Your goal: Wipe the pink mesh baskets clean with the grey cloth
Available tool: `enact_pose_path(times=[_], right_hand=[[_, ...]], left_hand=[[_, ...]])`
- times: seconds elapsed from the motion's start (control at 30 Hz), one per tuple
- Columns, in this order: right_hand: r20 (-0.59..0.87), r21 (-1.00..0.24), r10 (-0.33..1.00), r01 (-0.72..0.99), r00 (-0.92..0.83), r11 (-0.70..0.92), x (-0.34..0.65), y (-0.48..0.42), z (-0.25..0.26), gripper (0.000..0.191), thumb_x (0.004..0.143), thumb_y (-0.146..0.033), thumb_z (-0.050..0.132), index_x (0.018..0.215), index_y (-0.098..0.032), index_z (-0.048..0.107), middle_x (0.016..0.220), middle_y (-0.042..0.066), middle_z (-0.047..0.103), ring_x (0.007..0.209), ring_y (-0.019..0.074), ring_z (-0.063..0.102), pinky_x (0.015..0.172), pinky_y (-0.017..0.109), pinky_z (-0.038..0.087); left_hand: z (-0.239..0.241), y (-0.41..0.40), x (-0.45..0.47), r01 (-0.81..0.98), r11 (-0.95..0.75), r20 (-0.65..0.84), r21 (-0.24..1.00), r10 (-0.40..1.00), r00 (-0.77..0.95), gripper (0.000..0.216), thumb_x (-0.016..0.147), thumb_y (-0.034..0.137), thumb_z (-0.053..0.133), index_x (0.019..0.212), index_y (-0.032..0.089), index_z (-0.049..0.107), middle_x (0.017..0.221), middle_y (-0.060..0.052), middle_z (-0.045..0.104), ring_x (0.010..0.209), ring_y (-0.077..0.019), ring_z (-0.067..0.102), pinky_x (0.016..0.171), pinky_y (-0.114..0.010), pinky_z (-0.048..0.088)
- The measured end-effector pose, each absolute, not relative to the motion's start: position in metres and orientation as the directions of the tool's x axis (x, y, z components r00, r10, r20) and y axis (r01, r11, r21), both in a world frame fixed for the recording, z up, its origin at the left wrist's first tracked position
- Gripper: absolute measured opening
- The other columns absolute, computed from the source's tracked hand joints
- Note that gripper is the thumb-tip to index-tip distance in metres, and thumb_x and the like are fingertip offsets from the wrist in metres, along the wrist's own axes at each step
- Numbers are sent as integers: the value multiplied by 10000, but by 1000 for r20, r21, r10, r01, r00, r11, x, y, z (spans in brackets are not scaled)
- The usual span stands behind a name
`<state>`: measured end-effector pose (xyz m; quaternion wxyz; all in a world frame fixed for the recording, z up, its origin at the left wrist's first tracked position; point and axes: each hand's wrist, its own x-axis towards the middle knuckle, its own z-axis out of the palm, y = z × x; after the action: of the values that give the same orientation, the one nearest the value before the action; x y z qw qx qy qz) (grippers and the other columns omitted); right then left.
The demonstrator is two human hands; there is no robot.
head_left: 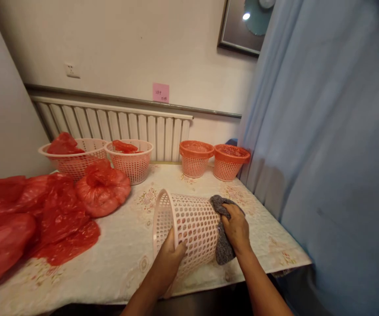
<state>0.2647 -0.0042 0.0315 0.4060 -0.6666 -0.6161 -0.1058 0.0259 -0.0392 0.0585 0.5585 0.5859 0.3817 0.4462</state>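
A pale pink plastic basket (196, 219) with a lattice of holes lies tipped on its side above the front of the table, its mouth facing left. My left hand (168, 259) grips its rim, thumb outside and the other fingers hidden inside. At the basket's base, on the right, my right hand (237, 226) is closed on a dark grey cloth (225, 245) and presses it against the bottom. Part of the cloth hangs below the hand.
Two pink baskets (136, 164) holding red plastic stand at the back left. Two smaller baskets (194, 164) with red bag liners stand at the back right. Red plastic bags (64, 215) spread over the table's left side. A blue curtain (324, 131) borders the right; a radiator (126, 127) lines the wall.
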Motion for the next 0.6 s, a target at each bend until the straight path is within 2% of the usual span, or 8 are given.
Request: enact_pose_path(times=[0.17,0.27,0.37,0.5,0.6], right_hand=[[662,-415,686,910,301,1,274,-21,9,373,768,-171,469,1121,-178,588,1120,96,574,1056,247,511,928,422,416],[680,-426,666,904,305,21,253,-33,4,372,769,-170,470,1122,-178,586,1136,105,560,1077,259,495,942,446,410],[701,-437,672,889,240,138,218,-45,9,378,769,-153,479,1134,-183,574,1157,108,546,1094,256,483,950,446,414],[722,-399,690,847,54,352,168,-60,27,440,729,-89,488,1143,-221,560,1161,88,528,1084,245,480,939,434,423],[710,-388,704,823,-20,416,144,-61,43,463,689,-59,488,1117,-213,572,1125,87,532,1032,243,497,905,427,437]], left_hand=[[49,-34,22,9,-133,123,991,940,319,482,816,170,443,1298,140,457,1256,-81,605,1223,-245,487,1053,-391,349],[43,-32,19,20,-144,128,989,930,345,494,817,166,436,1311,149,449,1250,-76,609,1197,-242,512,1051,-399,356],[40,-33,18,27,-155,134,988,915,381,509,820,152,430,1329,158,434,1269,-73,598,1200,-236,510,1063,-404,348],[39,-36,15,14,-195,174,981,902,394,503,839,186,466,1340,167,428,1335,-81,546,1263,-250,450,1103,-428,291],[32,-38,11,27,-214,186,977,899,397,491,860,241,479,1342,166,424,1380,-92,500,1315,-255,386,1119,-427,261]])
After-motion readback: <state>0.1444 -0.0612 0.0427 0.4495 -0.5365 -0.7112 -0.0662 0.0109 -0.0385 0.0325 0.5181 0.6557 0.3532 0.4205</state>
